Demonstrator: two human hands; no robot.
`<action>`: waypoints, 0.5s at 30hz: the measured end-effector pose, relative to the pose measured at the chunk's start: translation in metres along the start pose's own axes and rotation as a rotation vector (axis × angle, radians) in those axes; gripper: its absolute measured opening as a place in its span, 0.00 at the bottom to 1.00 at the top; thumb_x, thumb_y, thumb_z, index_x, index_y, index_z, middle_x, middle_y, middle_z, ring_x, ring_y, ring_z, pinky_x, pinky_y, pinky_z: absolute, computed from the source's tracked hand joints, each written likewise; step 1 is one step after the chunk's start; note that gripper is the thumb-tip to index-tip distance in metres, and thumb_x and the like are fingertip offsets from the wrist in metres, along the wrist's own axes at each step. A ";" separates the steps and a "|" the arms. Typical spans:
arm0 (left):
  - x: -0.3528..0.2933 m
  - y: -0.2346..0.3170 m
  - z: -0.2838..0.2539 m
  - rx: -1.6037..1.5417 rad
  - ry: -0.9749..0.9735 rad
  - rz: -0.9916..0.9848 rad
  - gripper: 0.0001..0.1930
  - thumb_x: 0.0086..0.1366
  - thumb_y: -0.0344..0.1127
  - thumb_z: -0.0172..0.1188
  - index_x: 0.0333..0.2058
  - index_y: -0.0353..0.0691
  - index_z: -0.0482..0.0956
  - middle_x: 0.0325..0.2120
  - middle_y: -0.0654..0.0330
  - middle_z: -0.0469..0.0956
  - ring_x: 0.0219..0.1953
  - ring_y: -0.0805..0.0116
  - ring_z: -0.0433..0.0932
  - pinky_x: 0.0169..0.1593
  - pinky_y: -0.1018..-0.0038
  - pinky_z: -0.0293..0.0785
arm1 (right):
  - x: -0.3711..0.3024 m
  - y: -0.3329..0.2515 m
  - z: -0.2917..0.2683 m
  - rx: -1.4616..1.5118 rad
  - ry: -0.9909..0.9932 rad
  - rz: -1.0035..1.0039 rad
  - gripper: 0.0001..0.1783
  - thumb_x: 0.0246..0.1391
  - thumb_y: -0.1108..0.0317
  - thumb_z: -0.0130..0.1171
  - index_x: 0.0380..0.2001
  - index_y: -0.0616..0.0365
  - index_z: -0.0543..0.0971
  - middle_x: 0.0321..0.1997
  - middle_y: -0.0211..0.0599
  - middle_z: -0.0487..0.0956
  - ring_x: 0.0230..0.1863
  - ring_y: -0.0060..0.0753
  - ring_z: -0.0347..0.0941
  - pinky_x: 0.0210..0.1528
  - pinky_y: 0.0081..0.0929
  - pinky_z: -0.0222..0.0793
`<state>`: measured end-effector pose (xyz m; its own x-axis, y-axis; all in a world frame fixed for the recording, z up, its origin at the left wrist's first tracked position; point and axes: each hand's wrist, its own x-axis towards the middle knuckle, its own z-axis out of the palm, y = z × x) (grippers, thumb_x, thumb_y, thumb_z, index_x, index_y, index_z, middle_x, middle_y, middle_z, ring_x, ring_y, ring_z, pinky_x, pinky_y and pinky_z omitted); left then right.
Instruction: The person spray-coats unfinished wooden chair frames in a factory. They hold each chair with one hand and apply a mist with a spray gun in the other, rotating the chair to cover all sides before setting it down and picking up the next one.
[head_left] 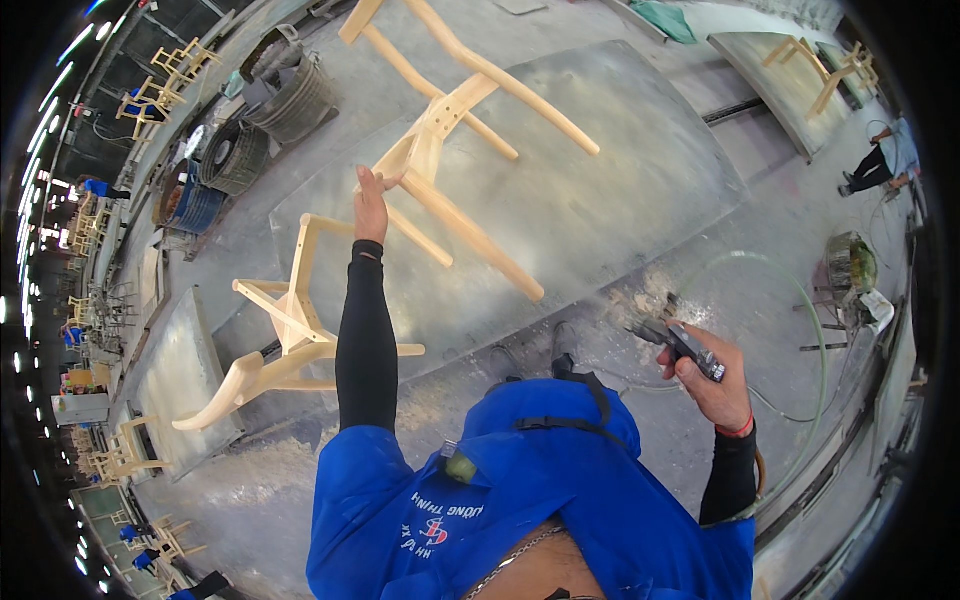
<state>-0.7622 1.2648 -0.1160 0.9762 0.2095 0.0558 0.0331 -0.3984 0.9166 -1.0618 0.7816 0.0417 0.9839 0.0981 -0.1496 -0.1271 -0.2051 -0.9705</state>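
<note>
My left hand (371, 208) reaches forward and grips the joint of a pale, unpainted wooden chair frame (433, 130). That frame is tilted over a large grey board, its legs spread to the right and toward me. Low on my right, my right hand (712, 378) is closed around a dark hand-held tool (682, 347) that looks like an air gun. Its narrow front end points left, away from the wood; the exact kind is hard to make out. A second wooden chair frame (290, 325) rests to the left of my left forearm, touched by neither hand.
The grey board (640, 150) spans the floor ahead. Dark round bins (295, 95) and a blue bin (190, 200) stand at the left. A pale green hose (815, 330) curves over the floor at right. Another person (885, 155) and more chair frames are at the far right.
</note>
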 end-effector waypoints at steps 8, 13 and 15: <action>0.009 0.010 0.012 0.090 0.169 0.166 0.34 0.78 0.60 0.49 0.47 0.30 0.87 0.39 0.45 0.85 0.45 0.61 0.80 0.54 0.66 0.72 | -0.048 0.026 -0.003 -0.101 0.157 0.379 0.29 0.67 0.57 0.66 0.61 0.69 0.78 0.40 0.38 0.85 0.37 0.25 0.79 0.41 0.27 0.77; 0.011 0.015 0.015 0.120 0.203 0.168 0.28 0.77 0.53 0.55 0.36 0.26 0.83 0.24 0.52 0.73 0.31 0.66 0.69 0.39 0.65 0.68 | -0.029 0.030 -0.005 -0.011 0.121 0.315 0.28 0.67 0.59 0.65 0.62 0.69 0.77 0.40 0.38 0.84 0.36 0.24 0.79 0.43 0.27 0.77; 0.012 0.018 0.017 0.163 0.218 0.220 0.28 0.76 0.51 0.57 0.31 0.24 0.79 0.22 0.54 0.67 0.29 0.65 0.63 0.35 0.64 0.64 | -0.011 0.039 -0.014 -0.005 0.070 0.273 0.29 0.67 0.58 0.66 0.62 0.69 0.77 0.40 0.38 0.85 0.37 0.25 0.80 0.43 0.27 0.77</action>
<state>-0.7463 1.2453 -0.1052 0.8954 0.2819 0.3446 -0.1218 -0.5893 0.7987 -1.0760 0.7585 0.0078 0.9196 -0.0291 -0.3917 -0.3882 -0.2199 -0.8950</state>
